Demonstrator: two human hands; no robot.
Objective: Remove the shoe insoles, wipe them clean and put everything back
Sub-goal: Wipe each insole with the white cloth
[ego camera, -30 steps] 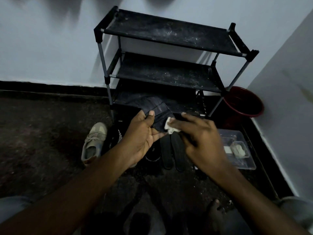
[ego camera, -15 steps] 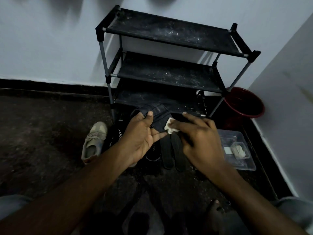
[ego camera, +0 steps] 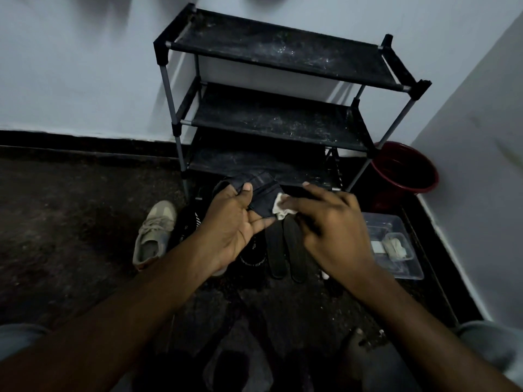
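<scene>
- The left hand (ego camera: pixel 235 222), at the centre of the frame, grips a dark insole (ego camera: pixel 261 193): the thumb lies on top, and the fingers (ego camera: pixel 264 221) are pressed together beneath its lower edge.
- The insole is held up in front of the bottom shelf of a black shoe rack (ego camera: pixel 283 120), which stands against the wall in the upper middle.
- The right hand (ego camera: pixel 334 233), just right of centre, holds a bunched white cloth (ego camera: pixel 281 207) against the right edge of the insole. Its index finger is stretched out and its thumb is hidden.
- Two more dark insoles (ego camera: pixel 285 250) lie side by side on the floor below the hands.
- A beige sneaker (ego camera: pixel 154 236) sits on the floor left of centre, beside black shoes (ego camera: pixel 253 260) with white lettering.
- A red bucket (ego camera: pixel 404 168) stands at the right of the frame by the rack's leg, and a clear plastic container (ego camera: pixel 396 247) lies below it, near the wall.
</scene>
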